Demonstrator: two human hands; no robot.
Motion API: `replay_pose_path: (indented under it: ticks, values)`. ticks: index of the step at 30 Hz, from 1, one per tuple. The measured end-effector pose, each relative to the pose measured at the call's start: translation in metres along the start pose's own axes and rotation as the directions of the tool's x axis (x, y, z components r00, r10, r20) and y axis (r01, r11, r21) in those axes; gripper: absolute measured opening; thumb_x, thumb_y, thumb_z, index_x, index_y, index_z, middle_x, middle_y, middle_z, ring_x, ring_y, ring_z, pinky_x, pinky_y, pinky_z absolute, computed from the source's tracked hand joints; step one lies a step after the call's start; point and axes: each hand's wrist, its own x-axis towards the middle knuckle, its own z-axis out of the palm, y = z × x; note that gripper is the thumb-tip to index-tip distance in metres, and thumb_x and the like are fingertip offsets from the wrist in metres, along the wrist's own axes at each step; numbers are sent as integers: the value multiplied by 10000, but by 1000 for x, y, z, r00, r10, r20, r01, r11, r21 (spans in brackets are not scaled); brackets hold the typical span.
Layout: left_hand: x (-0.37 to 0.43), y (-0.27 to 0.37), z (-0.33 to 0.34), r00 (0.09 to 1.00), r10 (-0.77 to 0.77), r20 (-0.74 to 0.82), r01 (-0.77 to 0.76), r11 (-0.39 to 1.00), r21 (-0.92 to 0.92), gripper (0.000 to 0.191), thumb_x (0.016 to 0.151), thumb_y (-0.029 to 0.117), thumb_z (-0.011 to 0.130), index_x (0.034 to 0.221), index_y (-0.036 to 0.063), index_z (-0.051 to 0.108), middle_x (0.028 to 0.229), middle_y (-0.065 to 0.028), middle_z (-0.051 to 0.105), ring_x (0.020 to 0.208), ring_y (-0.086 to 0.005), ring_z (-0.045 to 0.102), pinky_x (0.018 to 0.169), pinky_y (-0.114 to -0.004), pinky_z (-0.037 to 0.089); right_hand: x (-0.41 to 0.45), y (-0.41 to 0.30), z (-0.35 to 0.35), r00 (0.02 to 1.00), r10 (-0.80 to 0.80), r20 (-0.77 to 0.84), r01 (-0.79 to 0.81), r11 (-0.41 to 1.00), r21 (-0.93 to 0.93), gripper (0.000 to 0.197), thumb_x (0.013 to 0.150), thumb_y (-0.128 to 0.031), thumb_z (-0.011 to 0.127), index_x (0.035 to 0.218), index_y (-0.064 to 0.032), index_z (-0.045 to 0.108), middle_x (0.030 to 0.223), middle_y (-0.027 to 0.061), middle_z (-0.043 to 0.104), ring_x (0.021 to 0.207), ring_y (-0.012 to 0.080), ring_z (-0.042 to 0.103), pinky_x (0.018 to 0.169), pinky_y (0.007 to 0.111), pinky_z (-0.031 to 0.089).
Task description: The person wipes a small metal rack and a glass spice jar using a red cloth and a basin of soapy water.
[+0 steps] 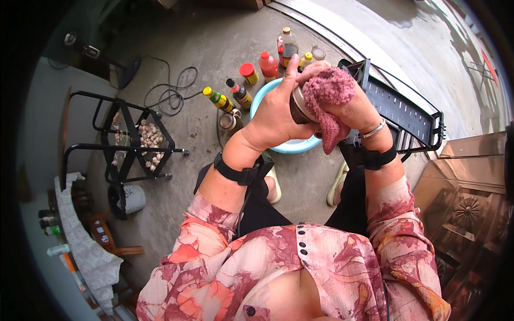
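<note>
My left hand (273,114) grips a dark-looking jar (298,114) with a pale rim, tilted in front of me. A pink fluffy cloth (331,90) is bunched in my right hand (355,110) and pressed against the jar's side and end. Part of the jar is hidden by the cloth and fingers. Both hands are above a light blue plastic basin (295,149) on the floor, whose contents are mostly covered from view. Near my left wrist stands a lidded jar (228,121).
Beyond the basin stand a large bottle of dark liquid (287,48), a red bottle (268,66), a red-lidded container (249,73) and sauce bottles (219,99). A black rack (401,104) lies right. At left are a cable (170,96), a cart (138,140) with garlic (150,134) and a bucket (134,198).
</note>
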Motion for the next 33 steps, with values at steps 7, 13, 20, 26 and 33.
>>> replay_pose_path:
  ticks: [7, 13, 20, 26, 33]
  values:
    - [-3, -1, 9, 993, 94, -71, -92, 995, 23, 1227, 588, 208, 860, 1508, -45, 88, 1255, -137, 602, 1098, -280, 624, 967, -313, 464, 1, -7, -5, 997, -64, 53, 77, 953, -295, 248, 843, -77, 658, 1085, -24, 657, 1171, 103, 643, 1008, 195, 617, 908, 314, 478]
    - [-6, -5, 22, 994, 42, -105, -52, 994, -92, 1236, 581, 174, 868, 1523, -4, 89, 1131, -146, 642, 1022, -278, 645, 934, -327, 480, -4, -2, -2, 943, 259, -210, -190, 935, 301, 358, 855, -74, 688, 1197, 10, 622, 1117, 96, 685, 976, 126, 648, 863, 277, 513]
    - [-4, -9, 28, 989, 92, -118, -101, 993, -68, 1240, 603, 154, 875, 1538, 72, 65, 1136, -147, 625, 1023, -292, 641, 924, -346, 490, -10, 8, 0, 860, 429, -276, -103, 676, 730, 314, 886, -37, 651, 1189, 33, 611, 1098, 128, 686, 990, 176, 656, 882, 292, 522]
    - [3, -8, 25, 966, 210, -149, -218, 975, -34, 1255, 641, 120, 874, 1535, 89, -6, 1152, -132, 614, 1070, -272, 621, 977, -381, 458, -18, 29, -11, 825, 543, -157, 141, 71, 987, 250, 950, -95, 556, 1180, 1, 554, 1084, 146, 659, 950, 276, 668, 912, 400, 542]
    - [-1, -16, 8, 968, 94, -233, -90, 996, 27, 1180, 619, 133, 872, 1493, -4, 90, 1214, -154, 577, 1186, -288, 551, 1092, -386, 361, -26, 29, -56, 862, 326, -388, 360, 144, 922, 355, 938, -318, 628, 1172, -53, 597, 1155, 129, 651, 1073, 285, 629, 970, 444, 518]
